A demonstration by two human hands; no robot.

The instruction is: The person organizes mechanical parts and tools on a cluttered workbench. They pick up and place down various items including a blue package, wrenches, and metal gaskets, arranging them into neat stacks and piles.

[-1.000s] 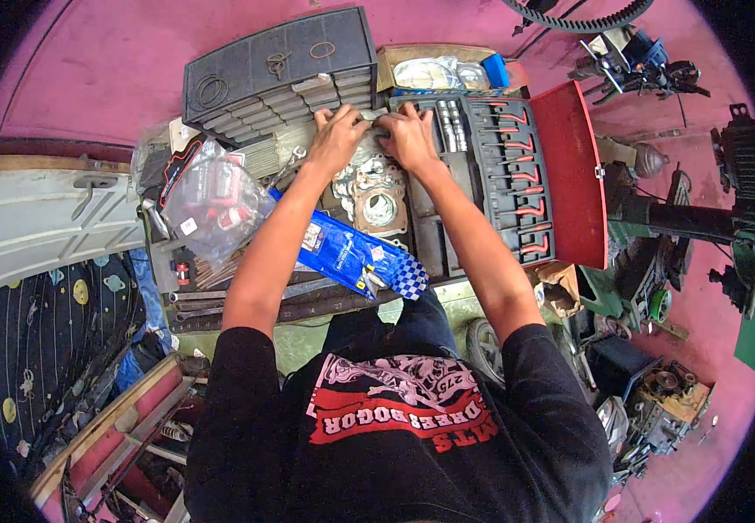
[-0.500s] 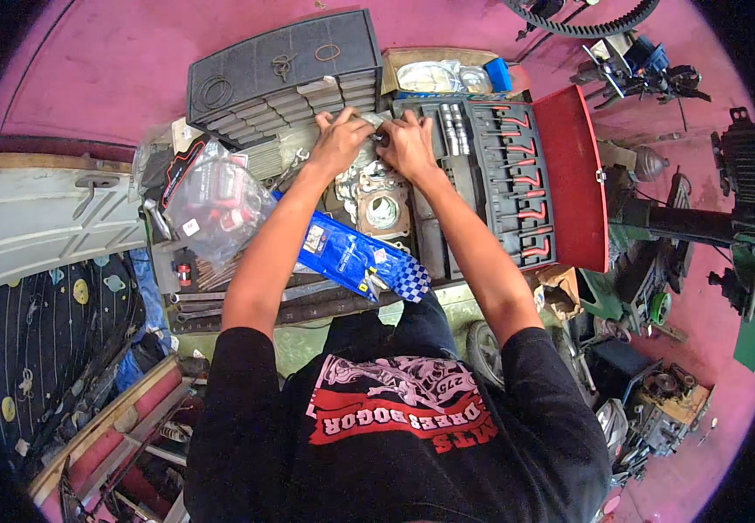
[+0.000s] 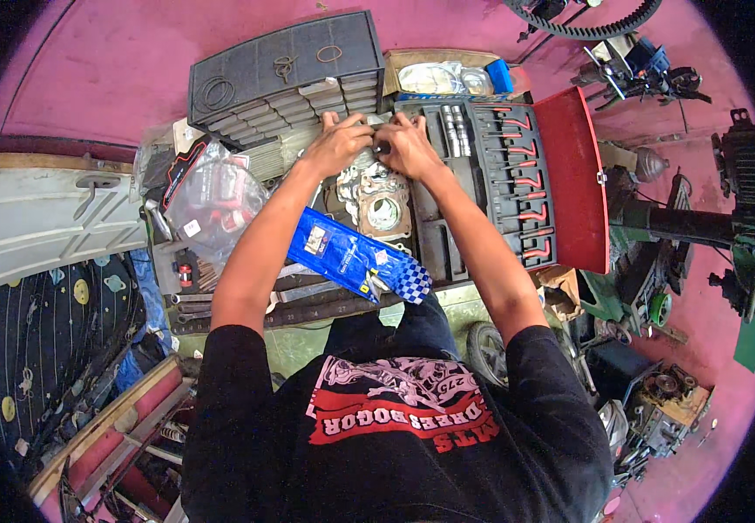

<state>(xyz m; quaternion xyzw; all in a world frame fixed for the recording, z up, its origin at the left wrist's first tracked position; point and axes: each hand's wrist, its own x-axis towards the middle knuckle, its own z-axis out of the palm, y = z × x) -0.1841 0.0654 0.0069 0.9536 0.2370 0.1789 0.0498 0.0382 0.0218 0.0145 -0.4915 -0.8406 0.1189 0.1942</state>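
Note:
Close together at the foot of a small-drawer cabinet, both hands work with bent fingers. My left hand pinches at something pale, mostly covered by the fingers. Curled beside it, my right hand has a small dark spot at its fingertips; what it grips is too small to name. Just below the hands lie flat metal-grey and tan engine gaskets, one with a large round hole. A blue packet with a checkered end lies slanted nearer to me, touched by neither hand.
On the right an open red toolbox holds a row of red-handled tools and sockets. Clear plastic packaging lies left of my left forearm. Behind stands a cardboard box; wrenches lie along the front edge.
My hands have shifted slightly and drawn a little closer together, the fingers still bent. My left forearm has moved slightly left. The packet and gaskets stay in place.

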